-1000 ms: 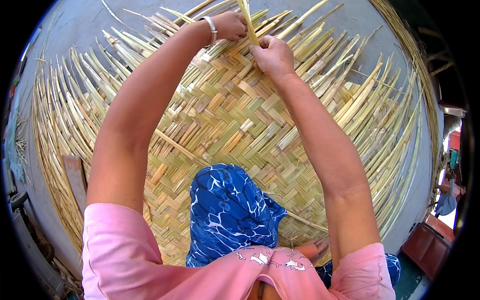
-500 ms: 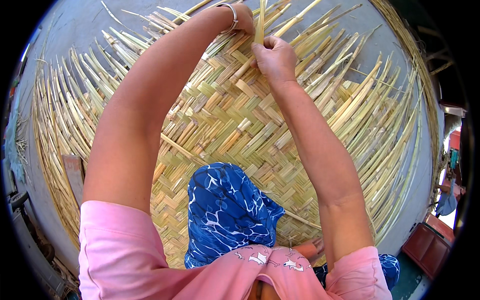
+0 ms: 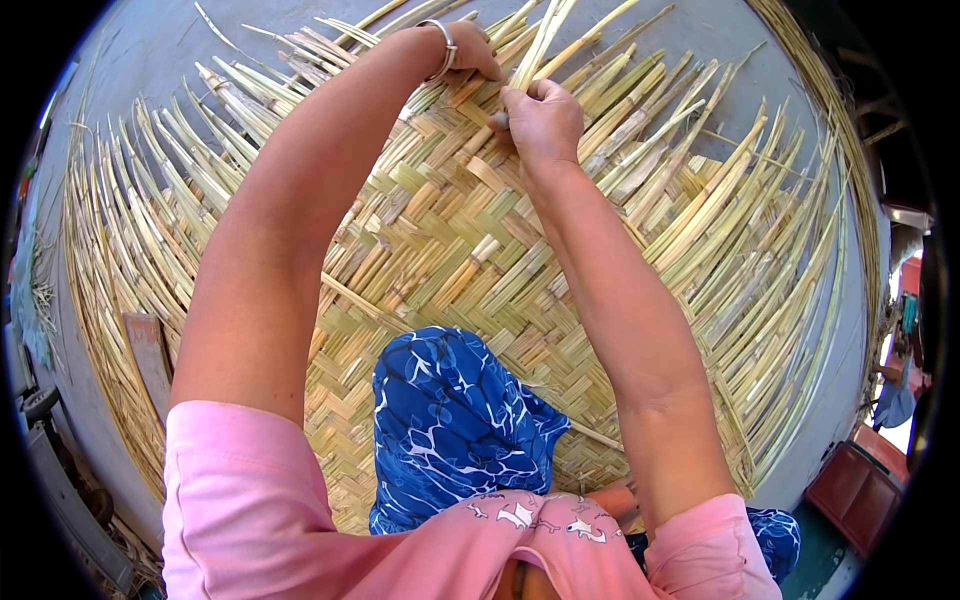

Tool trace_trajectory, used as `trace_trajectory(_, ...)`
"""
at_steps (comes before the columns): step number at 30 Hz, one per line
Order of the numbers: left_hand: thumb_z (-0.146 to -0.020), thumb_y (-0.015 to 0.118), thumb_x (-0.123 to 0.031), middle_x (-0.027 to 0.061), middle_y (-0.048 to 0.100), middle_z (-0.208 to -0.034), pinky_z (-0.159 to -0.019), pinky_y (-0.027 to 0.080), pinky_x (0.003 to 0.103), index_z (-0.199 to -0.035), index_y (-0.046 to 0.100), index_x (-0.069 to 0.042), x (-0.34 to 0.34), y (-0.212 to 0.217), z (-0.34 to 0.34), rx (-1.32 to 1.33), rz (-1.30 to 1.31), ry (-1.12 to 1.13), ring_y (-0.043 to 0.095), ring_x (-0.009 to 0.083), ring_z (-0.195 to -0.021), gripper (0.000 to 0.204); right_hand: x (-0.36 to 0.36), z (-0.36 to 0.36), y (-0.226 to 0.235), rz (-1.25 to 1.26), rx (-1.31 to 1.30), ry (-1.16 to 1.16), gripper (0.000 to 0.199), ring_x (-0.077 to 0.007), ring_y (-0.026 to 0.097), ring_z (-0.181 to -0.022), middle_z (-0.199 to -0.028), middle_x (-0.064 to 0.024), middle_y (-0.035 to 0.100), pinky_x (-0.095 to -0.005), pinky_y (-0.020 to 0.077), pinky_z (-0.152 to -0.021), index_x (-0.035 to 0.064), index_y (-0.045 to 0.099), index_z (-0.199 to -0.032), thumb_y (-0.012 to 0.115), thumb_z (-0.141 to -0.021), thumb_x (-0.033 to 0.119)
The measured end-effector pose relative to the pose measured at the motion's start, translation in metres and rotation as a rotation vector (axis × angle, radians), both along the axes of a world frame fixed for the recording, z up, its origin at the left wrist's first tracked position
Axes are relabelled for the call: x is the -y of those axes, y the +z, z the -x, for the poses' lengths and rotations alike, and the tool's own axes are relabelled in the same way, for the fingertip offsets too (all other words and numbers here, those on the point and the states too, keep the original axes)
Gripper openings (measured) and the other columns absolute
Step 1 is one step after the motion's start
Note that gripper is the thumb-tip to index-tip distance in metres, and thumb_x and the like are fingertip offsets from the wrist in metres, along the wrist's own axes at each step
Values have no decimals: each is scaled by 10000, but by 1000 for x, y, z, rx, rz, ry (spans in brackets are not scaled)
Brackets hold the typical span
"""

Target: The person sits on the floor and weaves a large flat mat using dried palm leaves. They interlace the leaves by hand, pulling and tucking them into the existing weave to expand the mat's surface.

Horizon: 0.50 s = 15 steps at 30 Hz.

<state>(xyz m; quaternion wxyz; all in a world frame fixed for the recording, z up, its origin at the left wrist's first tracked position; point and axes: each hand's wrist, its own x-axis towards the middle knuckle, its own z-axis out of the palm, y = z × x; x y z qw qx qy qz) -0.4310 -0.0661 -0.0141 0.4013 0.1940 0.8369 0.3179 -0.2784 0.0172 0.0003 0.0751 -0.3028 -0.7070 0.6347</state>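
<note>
A woven mat of split reed strips (image 3: 440, 230) spreads out in front of me, in pale green and tan, with long loose ends fanning out at its far side. At that far edge my right hand (image 3: 545, 120) is closed, thumb and fingers pinching flat reed strips (image 3: 540, 45) that rise away from the weave. Just left of it, my left hand (image 3: 474, 52) is bent down onto the mat, its fingers curled together at the strips. What those fingers hold, if anything, is hidden. A silver bangle (image 3: 441, 50) circles the left wrist.
Unwoven reed ends (image 3: 130, 250) splay over the grey floor (image 3: 225, 45) on both sides. A flat board (image 3: 147, 350) lies on them at the left. My blue-patterned knee (image 3: 450, 420) rests over the mat's near part. A dark red box-like object (image 3: 853, 497) stands at the lower right.
My right hand has shifted slightly left and down. The pinched strips now lean right and show as separate pieces. My left hand has moved a little lower, its fingers nearer the mat.
</note>
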Motion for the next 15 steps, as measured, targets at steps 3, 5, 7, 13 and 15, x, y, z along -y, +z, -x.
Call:
trace_trajectory(3, -713, 778, -265, 13, 539, -678, -459, 381, 237, -766, 558, -54, 8, -5, -11, 82, -185, 99, 495, 85, -555, 310, -1, 1, -4, 174, 15, -73, 80, -156, 634, -570, -738, -84, 614, -249, 487, -478, -16, 588, -847, 576, -832, 62)
trace_trajectory(5, -721, 777, -291, 16, 560, -721, -499, 406, 238, -798, 581, -55, 12, -12, -10, 92, -238, 115, 517, 85, -596, 317, 0, 0, -6, 260, -19, -138, 80, -172, 651, -557, -708, -87, 615, -261, 486, -457, -24, 576, -811, 554, -827, 51)
trace_trajectory(7, -731, 762, -306, 16, 566, -726, -507, 420, 253, -841, 601, -47, 13, -20, -6, 56, -213, 93, 524, 90, -601, 325, 5, 0, -6, 264, -41, -139, 80, -169, 648, -559, -713, -89, 616, -263, 477, -445, -26, 573, -818, 551, -831, 50)
trace_trajectory(13, -713, 725, -367, 54, 602, -749, -563, 462, 296, -933, 632, 0, 1, -5, -10, -258, -15, -102, 560, 147, -632, 438, 5, -4, -4, 248, -64, -165, 95, -165, 646, -570, -721, -98, 616, -262, 479, -456, -42, 567, -819, 548, -832, 50)
trace_trajectory(15, -681, 731, -378, 85, 618, -772, -598, 476, 318, -942, 637, 17, -1, 6, -15, -239, 34, -133, 577, 175, -657, 483, 4, -5, -5, 254, -62, -158, 85, -156, 639, -577, -741, -91, 615, -256, 480, -472, -27, 562, -827, 560, -837, 57)
